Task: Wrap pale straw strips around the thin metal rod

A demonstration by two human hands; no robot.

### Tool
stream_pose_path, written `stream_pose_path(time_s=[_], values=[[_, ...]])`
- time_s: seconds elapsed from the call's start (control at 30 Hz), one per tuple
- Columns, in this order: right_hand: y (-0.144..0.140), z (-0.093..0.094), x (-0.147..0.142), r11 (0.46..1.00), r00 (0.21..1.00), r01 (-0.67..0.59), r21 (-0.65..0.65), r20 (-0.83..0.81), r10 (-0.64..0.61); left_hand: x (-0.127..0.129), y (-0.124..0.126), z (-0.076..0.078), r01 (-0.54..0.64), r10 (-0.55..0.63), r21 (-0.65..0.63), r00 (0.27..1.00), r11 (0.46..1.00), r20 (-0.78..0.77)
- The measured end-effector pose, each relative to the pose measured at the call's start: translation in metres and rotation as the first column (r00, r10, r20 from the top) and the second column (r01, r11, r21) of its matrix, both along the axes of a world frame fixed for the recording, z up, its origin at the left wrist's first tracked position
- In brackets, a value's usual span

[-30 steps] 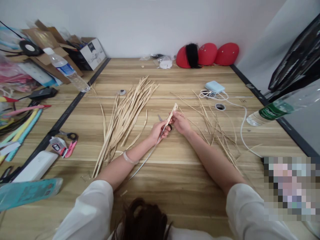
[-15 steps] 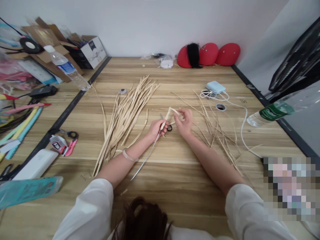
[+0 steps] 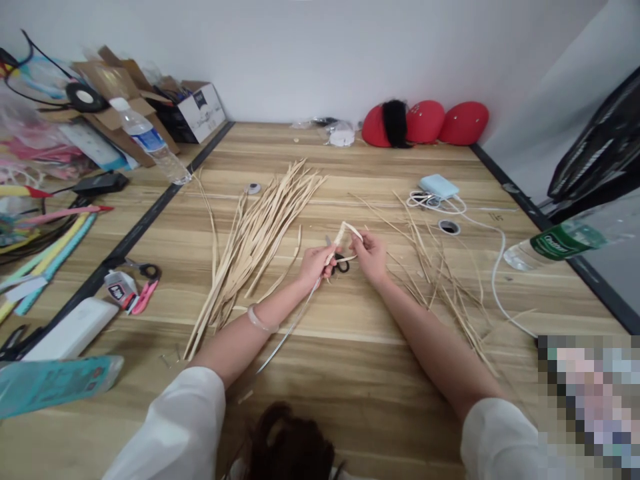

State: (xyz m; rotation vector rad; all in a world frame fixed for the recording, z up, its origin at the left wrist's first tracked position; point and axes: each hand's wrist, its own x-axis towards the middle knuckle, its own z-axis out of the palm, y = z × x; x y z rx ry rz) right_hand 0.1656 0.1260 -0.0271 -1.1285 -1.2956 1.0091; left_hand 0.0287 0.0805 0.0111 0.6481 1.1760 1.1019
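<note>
The left hand (image 3: 316,261) is closed around the lower end of a pale straw strip (image 3: 341,235), its grip clamped on the strip together with a thin metal wire (image 3: 287,333) that runs from the fist back toward the person's body. The strip rises from that grip, bends over at the top and comes down into the right hand (image 3: 371,253), whose thumb and fingertips (image 3: 361,244) are pinched together on the strip's free end, so the strip forms a small loop between the two grips. Both hands hover just above the table (image 3: 350,373), close together but not touching each other. Directly under the gap between the grips lies a pair of black-handled scissors (image 3: 341,264), partly hidden by the hands. Just to the left of the left-hand grip is a long bundle of flat straw strips (image 3: 255,240) fanned out on the table. To the right of the right-hand grip lies a looser scatter of thin straw trimmings (image 3: 440,280). Farther right of that grip a white cable (image 3: 493,280) curves across the table to a light blue power bank (image 3: 439,186), and a plastic bottle with a green label (image 3: 565,237) lies at the table's edge. Well beyond both grips, against the wall, sit three red rounded things (image 3: 425,122)
</note>
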Motion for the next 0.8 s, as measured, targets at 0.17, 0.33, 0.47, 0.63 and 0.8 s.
stream_pose_path(time_s=[0.17,0.33,0.47,0.63,0.8], values=[[0.001,0.000,-0.002,0.999,1.000,-0.026,-0.023,-0.019,0.025,-0.008,0.010,-0.002,0.009,-0.009,0.042,1.000,0.999,0.014],[0.003,-0.003,-0.003,0.999,0.999,-0.026,-0.046,-0.037,0.025,-0.018,0.023,-0.001,0.044,-0.039,-0.053,0.994,0.998,0.101],[0.003,-0.003,-0.003,0.997,0.998,-0.052,-0.054,-0.024,0.051,-0.024,0.030,-0.001,0.050,-0.029,-0.096,0.978,0.994,0.207],[0.003,-0.001,-0.003,0.995,0.997,-0.076,-0.063,-0.018,0.075,-0.031,0.035,-0.006,0.057,-0.048,-0.037,0.977,0.998,0.208],[0.006,-0.006,-0.003,0.993,0.997,-0.080,-0.085,-0.018,0.079,-0.030,0.049,-0.009,0.102,-0.100,0.000,0.975,0.995,0.196]])
